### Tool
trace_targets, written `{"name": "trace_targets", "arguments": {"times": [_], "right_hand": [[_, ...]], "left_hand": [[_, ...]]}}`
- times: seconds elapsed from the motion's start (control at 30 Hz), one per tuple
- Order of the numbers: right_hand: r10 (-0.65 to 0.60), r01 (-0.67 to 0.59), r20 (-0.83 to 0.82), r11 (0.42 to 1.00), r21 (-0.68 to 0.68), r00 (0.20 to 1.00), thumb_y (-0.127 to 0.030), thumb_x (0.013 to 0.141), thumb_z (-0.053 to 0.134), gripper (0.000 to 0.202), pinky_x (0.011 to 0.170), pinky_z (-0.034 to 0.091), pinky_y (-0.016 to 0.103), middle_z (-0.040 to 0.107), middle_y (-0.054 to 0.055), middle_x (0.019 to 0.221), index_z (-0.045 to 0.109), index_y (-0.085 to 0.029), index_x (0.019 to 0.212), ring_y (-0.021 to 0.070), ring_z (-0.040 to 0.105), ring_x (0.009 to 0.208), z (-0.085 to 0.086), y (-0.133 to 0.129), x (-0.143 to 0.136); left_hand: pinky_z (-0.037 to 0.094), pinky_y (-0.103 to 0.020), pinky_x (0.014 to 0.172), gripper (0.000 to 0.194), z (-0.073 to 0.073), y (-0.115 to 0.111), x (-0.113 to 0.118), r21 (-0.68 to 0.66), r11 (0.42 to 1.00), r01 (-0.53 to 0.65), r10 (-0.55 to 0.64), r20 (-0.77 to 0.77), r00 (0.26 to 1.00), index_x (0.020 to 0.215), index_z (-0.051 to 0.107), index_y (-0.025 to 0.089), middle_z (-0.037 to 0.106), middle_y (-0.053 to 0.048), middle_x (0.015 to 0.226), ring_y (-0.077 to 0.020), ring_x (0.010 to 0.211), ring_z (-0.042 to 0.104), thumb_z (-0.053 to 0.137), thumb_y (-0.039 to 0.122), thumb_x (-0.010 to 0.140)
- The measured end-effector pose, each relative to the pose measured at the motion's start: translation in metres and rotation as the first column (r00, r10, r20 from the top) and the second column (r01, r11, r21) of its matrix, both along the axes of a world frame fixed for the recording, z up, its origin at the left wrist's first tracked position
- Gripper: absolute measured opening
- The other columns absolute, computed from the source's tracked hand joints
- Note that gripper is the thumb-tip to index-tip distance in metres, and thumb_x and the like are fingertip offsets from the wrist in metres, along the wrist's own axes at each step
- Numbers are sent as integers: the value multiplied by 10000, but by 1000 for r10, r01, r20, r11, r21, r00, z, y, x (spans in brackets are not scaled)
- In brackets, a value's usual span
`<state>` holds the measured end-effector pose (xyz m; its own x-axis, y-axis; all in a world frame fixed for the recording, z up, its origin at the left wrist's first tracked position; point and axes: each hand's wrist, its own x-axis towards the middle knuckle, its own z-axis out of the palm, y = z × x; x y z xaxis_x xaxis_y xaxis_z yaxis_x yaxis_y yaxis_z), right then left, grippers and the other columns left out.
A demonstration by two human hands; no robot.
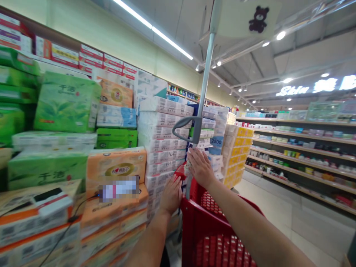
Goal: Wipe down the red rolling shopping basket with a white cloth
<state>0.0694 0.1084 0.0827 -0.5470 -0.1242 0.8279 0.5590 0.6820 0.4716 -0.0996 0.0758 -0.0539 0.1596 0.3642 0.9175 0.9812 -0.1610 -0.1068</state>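
A red plastic shopping cart (pixel 191 218) with lattice walls stands in front of me. My left hand (pixel 171 194) is closed over a red part at the cart's near end, fingers pointing forward. Just right of it and slightly higher, my right hand (pixel 201 167) has its fingers together, pressed over a whitish crumpled thing (pixel 187 170) beside the pole. My fingers mostly hide that thing, and its kind is unclear. Above both hands, a metal pole (pixel 207 70) carries a grey loop handle (pixel 185 129) near its lower end.
Stacked tissue packs, green (pixel 66 102) and orange (pixel 116 168), fill the left side. White packs (pixel 164 137) and yellow ones (pixel 237 155) rise behind the cart. Stocked shelves (pixel 300 148) line the right beyond the pale floor (pixel 267 207). A bear sign (pixel 271 18) hangs overhead.
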Motion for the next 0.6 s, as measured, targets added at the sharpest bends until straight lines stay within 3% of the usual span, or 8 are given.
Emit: {"name": "trace_targets", "arguments": {"times": [0.07,0.2,0.27,0.37,0.43,0.5,0.6], "right_hand": [[16,-16,-9,1000,-8,1000,-222,919,464,488,1160,251,425,422,89,1463,445,-120,1396,255,217,1429,-8,-2,0],[80,-90,163,995,50,983,-257,920,484,476,1170,234,417,469,72,1431,467,-140,1381,244,234,1424,-27,-3,2],[78,-91,192,994,58,978,-259,920,492,497,1184,188,426,463,81,1434,439,-151,1402,228,252,1419,-16,-2,1],[40,-41,66,999,20,997,-228,919,482,521,1191,137,445,426,95,1459,399,-151,1427,227,245,1421,10,-2,-4],[12,-12,-18,1000,-7,1000,-217,918,475,522,1191,133,444,409,95,1470,397,-139,1428,236,229,1426,13,-2,-8],[9,-9,-14,1000,-3,1000,-225,919,478,508,1189,149,428,411,92,1469,419,-130,1415,244,219,1429,-4,-2,-11],[74,-84,128,993,77,989,-232,929,462,443,1187,172,407,458,81,1439,490,-139,1361,231,257,1416,-43,0,-9]], "left_hand": [[408,-461,1069,330,0,-2,0,15,1000,-2,2,7,1000,1111,658,142,636,-97,1241,-257,1270,489,446,137,858],[422,-456,1053,314,-1,-6,-1,29,999,-32,32,14,999,1089,662,148,649,-91,1217,-259,1248,509,441,137,866],[434,-456,1039,312,-1,-6,-2,47,998,-41,41,8,999,1079,663,143,653,-91,1208,-261,1235,517,440,130,862],[448,-465,1021,319,-2,-3,-3,66,997,-43,44,-3,999,1082,661,132,655,-101,1200,-267,1219,526,438,120,855],[455,-468,1012,319,-2,-2,-4,57,998,-36,37,-13,999,1086,659,132,652,-105,1200,-269,1207,533,440,125,854],[458,-474,1008,318,-2,-2,-5,45,999,-25,26,-18,1000,1093,655,128,651,-112,1198,-271,1194,539,442,133,857],[464,-477,1001,327,-2,-2,-6,31,1000,-4,4,-3,1000,1123,639,120,662,-119,1166,-266,1167,555,437,135,866]]}}
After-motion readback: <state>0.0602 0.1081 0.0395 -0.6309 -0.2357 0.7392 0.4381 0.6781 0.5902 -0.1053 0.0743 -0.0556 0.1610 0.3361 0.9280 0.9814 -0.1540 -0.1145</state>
